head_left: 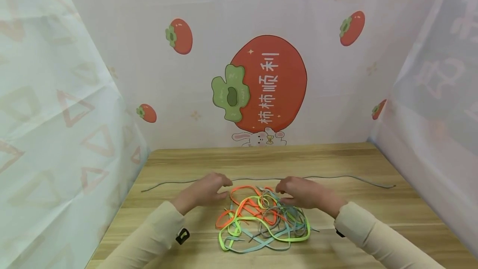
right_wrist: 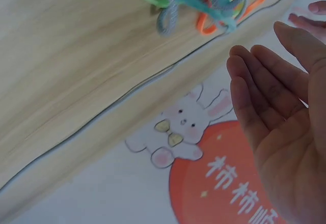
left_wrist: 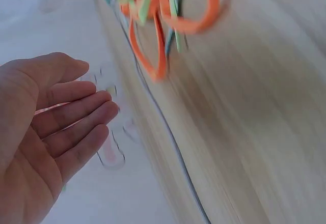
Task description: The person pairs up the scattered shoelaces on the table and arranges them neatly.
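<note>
A loose tangle of shoelaces lies on the wooden table between my hands: an orange shoelace [head_left: 239, 196], a neon yellow-green shoelace [head_left: 224, 235], a light blue shoelace [head_left: 257, 246] and a grey cord [head_left: 266, 231]. Behind the pile, one thin grey shoelace [head_left: 354, 177] stretches nearly straight across the table. My left hand [head_left: 208, 189] hovers at the pile's left, its fingers relaxed and holding nothing, as the left wrist view of the hand [left_wrist: 66, 117] shows. On the pile's right, my right hand [head_left: 304, 193] is likewise loose, its palm bare in the right wrist view [right_wrist: 285, 102].
The wooden table [head_left: 168, 219] ends at a white backdrop [head_left: 201, 128] printed with persimmons and a rabbit. White sheets [head_left: 56, 115] hang along both sides. A dark buckle [head_left: 182, 235] sits at my left sleeve.
</note>
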`<state>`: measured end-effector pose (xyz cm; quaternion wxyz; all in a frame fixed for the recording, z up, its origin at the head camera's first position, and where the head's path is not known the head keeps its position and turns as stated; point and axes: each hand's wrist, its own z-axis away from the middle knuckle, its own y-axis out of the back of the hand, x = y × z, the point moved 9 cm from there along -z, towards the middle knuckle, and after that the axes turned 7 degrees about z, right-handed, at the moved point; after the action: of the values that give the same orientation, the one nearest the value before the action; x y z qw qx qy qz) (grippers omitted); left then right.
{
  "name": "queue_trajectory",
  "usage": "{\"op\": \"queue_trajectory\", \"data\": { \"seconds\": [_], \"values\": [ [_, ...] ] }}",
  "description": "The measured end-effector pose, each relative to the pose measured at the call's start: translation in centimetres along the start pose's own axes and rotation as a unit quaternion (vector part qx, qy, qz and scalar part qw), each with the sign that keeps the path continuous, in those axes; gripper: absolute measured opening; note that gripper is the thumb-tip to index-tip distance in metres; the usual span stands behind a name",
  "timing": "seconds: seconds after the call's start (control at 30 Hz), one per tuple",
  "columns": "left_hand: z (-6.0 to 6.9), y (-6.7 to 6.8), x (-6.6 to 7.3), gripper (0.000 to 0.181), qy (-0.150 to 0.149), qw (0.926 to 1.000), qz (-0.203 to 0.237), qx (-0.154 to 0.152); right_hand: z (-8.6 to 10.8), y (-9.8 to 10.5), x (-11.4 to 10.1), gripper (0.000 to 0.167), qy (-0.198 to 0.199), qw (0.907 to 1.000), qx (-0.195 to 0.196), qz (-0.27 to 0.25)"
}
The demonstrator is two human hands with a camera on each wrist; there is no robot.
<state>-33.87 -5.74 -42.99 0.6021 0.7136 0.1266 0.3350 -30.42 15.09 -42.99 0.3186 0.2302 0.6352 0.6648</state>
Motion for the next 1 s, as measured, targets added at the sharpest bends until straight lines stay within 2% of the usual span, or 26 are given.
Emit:
{"op": "queue_trajectory", "data": {
  "seconds": [0.1,0.33,0.47,0.63,0.73,0.9,1.0],
  "values": [
    [-0.8,-1.0,1.5,0.024,-0.019,0.9997,0.003,-0.017,-0.5,-0.4,-1.1,0.016,0.018,0.9998,-0.007,0.009],
    [-2.5,-3.1,3.9,0.018,-0.049,0.9975,0.009,-0.049,-1.3,-2.4,-2.4,0.003,0.043,0.9991,-0.006,0.007],
    [-3.2,-3.9,4.9,0.015,-0.063,0.9958,0.031,-0.06,-1.6,-3.3,-2.7,0.005,0.054,0.9985,0.002,0.005],
    [-3.7,-4.7,5.6,0.023,-0.07,0.9929,0.07,-0.066,-2.0,-3.7,-3.1,0.011,0.068,0.9975,0.013,-0.011],
    [-3.8,-5.1,6.0,0.023,-0.086,0.9896,0.098,-0.062,-2.3,-3.7,-3.4,0.015,0.075,0.9967,0.018,-0.026],
    [-4.3,-5.7,6.2,0.019,-0.096,0.9807,0.159,-0.061,-2.7,-3.6,-4.1,0.013,0.079,0.9958,0.015,-0.044],
    [-4.4,-6.4,5.7,0.015,-0.083,0.9738,0.201,-0.066,-2.9,-3.4,-4.5,0.014,0.082,0.9949,0.018,-0.055]
  ]
}}
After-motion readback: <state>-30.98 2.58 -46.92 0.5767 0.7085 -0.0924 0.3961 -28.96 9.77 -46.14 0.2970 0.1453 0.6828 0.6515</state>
